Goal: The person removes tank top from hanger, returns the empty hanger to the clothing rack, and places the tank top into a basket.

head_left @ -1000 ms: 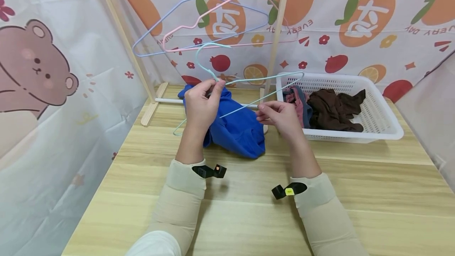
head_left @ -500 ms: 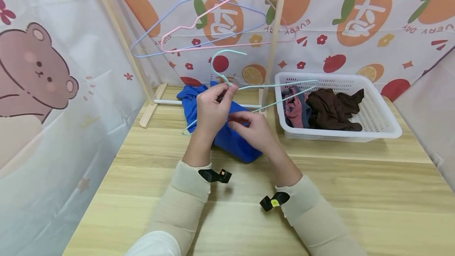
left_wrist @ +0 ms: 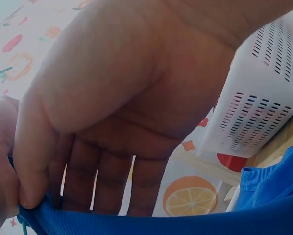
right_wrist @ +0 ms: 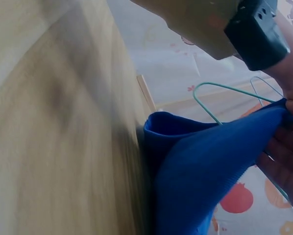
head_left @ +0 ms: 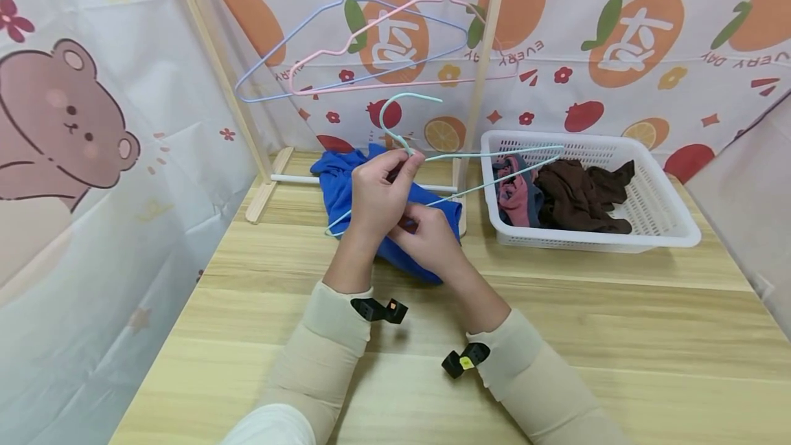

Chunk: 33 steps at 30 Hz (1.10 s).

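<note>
My left hand (head_left: 382, 194) pinches the neck of a mint-green clothes hanger (head_left: 494, 154), its hook standing above the fingers. Close below it, my right hand (head_left: 429, 235) pinches the edge of a blue garment (head_left: 336, 187). In the left wrist view, the right thumb presses on the garment's edge (left_wrist: 151, 223), and part of the left hand shows at the left border. The blue cloth (right_wrist: 200, 166) hangs from the hands in the right wrist view, with a corner of the hanger behind it. The garment's lower part is largely hidden by my hands in the head view.
A wooden rack (head_left: 213, 60) with a white bottom bar (head_left: 295, 178) stands behind. From it hang a blue hanger (head_left: 290, 34) and a pink hanger (head_left: 395, 86). At right sits a white basket (head_left: 670, 222) with brown cloth (head_left: 571, 194) and pink-and-grey cloth (head_left: 518, 198).
My right hand has moved left and down from beside the hanger to the blue garment under my left hand. The left hand has shifted slightly right with the hanger.
</note>
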{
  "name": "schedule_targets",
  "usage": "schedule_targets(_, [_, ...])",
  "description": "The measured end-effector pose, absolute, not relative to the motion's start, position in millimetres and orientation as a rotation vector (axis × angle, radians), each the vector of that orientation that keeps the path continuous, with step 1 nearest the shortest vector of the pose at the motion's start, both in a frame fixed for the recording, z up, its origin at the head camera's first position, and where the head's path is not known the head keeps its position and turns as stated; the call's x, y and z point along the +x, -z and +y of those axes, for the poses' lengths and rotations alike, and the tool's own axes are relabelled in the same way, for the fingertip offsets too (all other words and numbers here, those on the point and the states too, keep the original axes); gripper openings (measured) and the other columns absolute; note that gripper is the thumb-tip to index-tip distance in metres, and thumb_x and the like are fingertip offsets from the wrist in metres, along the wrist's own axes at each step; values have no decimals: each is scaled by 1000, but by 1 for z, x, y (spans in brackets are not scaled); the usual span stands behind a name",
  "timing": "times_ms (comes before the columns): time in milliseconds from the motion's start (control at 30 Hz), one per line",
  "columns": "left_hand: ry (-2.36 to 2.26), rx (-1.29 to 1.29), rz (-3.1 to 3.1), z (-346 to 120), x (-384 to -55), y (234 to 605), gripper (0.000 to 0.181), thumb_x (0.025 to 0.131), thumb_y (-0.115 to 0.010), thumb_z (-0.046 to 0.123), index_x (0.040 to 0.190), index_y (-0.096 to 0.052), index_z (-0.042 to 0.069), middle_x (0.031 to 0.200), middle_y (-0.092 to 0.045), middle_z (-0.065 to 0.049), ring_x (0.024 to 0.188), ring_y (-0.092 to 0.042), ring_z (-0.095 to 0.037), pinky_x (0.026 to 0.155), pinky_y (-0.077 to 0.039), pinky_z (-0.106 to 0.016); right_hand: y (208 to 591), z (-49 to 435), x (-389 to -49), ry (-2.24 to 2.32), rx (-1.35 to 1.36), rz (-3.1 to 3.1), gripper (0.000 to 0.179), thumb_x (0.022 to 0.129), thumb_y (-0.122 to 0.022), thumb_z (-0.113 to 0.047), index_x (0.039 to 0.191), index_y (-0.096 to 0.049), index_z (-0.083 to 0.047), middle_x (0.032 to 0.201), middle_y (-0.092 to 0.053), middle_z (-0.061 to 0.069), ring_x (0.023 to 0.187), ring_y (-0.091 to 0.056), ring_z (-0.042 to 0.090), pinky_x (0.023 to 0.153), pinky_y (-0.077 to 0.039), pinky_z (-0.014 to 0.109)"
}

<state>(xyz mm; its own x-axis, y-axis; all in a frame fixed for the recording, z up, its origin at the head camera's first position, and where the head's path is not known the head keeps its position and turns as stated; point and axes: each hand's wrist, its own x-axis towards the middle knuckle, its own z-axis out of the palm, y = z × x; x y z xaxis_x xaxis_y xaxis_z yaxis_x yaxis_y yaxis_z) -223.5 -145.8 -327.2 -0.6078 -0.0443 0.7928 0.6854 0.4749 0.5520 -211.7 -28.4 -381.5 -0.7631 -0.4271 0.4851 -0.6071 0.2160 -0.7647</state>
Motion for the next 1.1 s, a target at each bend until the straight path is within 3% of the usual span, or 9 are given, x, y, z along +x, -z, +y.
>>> schedule_targets(233, [1222, -523, -1945, -145, -220, 324, 23, 95, -66, 20, 83, -72, 1, 62, -57, -7, 56, -48, -13, 52, -37, -22, 383, -38, -208, -1622, 920, -2163, 12, 89, -69, -6, 99, -69, 0, 96, -72, 11, 87, -70, 21, 79, -58, 36])
schedule_targets(533, [1263, -581, -1985, -137, -216, 324, 22, 96, -64, 18, 86, -71, 1, 66, -59, -8, 58, -51, -15, 54, -41, -23, 389, -40, -212, -1569, 824, -2065, 5, 85, -64, 4, 86, -69, 1, 85, -71, 14, 79, -70, 23, 72, -58, 36])
schedule_targets(733, [1295, -603, -2026, -136, -214, 317, 23, 98, -62, 17, 82, -65, 1, 66, -57, -6, 58, -49, -13, 53, -41, -24, 390, -40, -215, -1478, 847, -2083, 6, 84, -64, 3, 80, -67, 0, 76, -68, 12, 70, -65, 21, 65, -55, 34])
schedule_targets(1100, [1383, -589, -2023, -137, -207, 301, 21, 100, -58, 20, 94, -67, 2, 74, -59, -6, 58, -45, -14, 52, -38, -25, 391, -40, -215, -1423, 899, -2193, 14, 90, -64, -3, 76, -64, -6, 65, -57, 3, 59, -51, 12, 55, -42, 22])
